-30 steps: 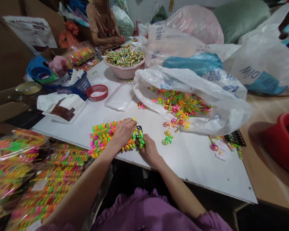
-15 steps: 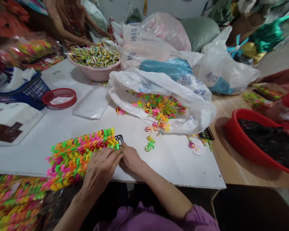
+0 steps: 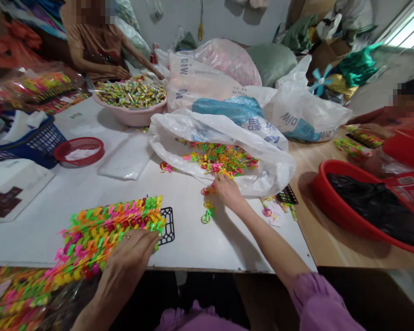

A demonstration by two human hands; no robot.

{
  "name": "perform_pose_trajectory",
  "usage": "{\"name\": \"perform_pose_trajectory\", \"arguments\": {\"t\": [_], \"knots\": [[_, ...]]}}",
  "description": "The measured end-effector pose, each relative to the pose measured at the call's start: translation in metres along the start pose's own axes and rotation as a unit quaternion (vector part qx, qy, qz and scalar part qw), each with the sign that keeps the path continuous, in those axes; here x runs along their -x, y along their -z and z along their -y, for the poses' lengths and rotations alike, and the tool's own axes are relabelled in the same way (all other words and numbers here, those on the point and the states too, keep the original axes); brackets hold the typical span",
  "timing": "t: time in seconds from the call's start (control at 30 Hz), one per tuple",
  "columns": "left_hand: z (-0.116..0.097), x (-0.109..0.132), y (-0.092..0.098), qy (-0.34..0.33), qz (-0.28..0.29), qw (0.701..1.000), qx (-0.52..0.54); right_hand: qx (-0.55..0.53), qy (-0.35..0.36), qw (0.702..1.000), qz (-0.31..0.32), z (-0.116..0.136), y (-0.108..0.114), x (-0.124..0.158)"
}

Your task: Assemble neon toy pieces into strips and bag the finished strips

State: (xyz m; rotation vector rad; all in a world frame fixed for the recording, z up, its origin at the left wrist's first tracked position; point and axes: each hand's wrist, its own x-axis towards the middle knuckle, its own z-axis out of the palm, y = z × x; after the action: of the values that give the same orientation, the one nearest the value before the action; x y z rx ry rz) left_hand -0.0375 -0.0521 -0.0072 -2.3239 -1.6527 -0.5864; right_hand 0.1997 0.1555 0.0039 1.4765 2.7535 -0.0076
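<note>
Close-set rows of bright plastic toys [image 3: 100, 230] fill a black plastic rack [image 3: 168, 225], whose bare right end sticks out on the white table. My left hand [image 3: 133, 253] lies over the front right part of the rows, its fingers together and closed on the rack's edge. At the mouth of a white plastic bag [image 3: 274, 172], my right hand [image 3: 227, 189] has its fingers curled in among loose toys [image 3: 224, 156]; the fingertips are partly hidden. Just left of that hand lie a few toys with round wheels, among them a green one [image 3: 206, 217].
A pink basin [image 3: 133, 115] heaped with small wrapped pieces stands at the back, near a co-worker. At left are a red basket [image 3: 79, 151] and a blue basket [image 3: 51, 140]. A red tub [image 3: 322, 202] with a black bag stands at right, by another person.
My right hand has left the rack and moved right and away from me to the toys at the bag's mouth. My left hand stays on the rows. The view has tilted up slightly.
</note>
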Motion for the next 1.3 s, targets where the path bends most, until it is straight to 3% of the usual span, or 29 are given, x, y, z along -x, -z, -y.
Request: {"name": "perform_pose_trajectory", "arguments": {"t": [0.13, 0.2, 0.33, 0.4, 0.5, 0.57, 0.7, 0.87, 0.93, 1.03, 1.1, 1.2, 1.3], "knots": [[-0.01, -0.006, 0.007, 0.053, 0.003, 0.998, 0.034, 0.092, 0.027, 0.995, 0.01, -0.024, 0.008, -0.02], [-0.01, -0.013, 0.015, 0.084, -0.016, 0.995, 0.052, 0.101, 0.05, 0.993, -0.022, -0.027, 0.013, -0.023], [0.009, -0.04, 0.031, 0.164, -0.096, 0.98, 0.064, 0.086, 0.125, 0.982, -0.112, -0.002, 0.015, -0.016], [0.022, -0.057, 0.031, 0.156, -0.044, 0.985, 0.058, 0.065, 0.219, 0.968, -0.104, 0.025, 0.006, -0.009], [0.032, -0.071, 0.019, 0.105, 0.107, 0.987, 0.057, 0.024, 0.328, 0.943, -0.042, 0.063, -0.016, 0.004], [0.032, -0.068, 0.009, 0.09, 0.137, 0.984, 0.071, -0.009, 0.298, 0.954, -0.03, 0.076, -0.027, 0.012], [0.028, -0.048, -0.003, 0.111, 0.071, 0.987, 0.088, -0.053, 0.106, 0.993, -0.02, 0.084, -0.033, 0.019], [0.027, -0.04, 0.005, 0.149, 0.077, 0.982, 0.084, -0.129, -0.036, 0.991, 0.031, 0.098, -0.027, 0.002], [0.027, -0.043, 0.008, 0.157, 0.084, 0.981, 0.079, -0.244, -0.05, 0.968, 0.027, 0.104, -0.025, -0.003], [0.026, -0.048, 0.008, 0.158, 0.082, 0.981, 0.074, -0.455, -0.009, 0.89, -0.008, 0.116, -0.027, 0.0], [0.025, -0.05, 0.006, 0.161, 0.073, 0.982, 0.072, -0.532, 0.019, 0.846, -0.013, 0.127, -0.035, 0.005], [0.024, -0.048, 0.004, 0.159, 0.052, 0.982, 0.081, -0.572, 0.024, 0.82, 0.001, 0.142, -0.053, 0.01], [0.025, -0.045, 0.004, 0.137, 0.055, 0.984, 0.102, -0.575, 0.053, 0.816, -0.026, 0.149, -0.066, 0.006]]}}
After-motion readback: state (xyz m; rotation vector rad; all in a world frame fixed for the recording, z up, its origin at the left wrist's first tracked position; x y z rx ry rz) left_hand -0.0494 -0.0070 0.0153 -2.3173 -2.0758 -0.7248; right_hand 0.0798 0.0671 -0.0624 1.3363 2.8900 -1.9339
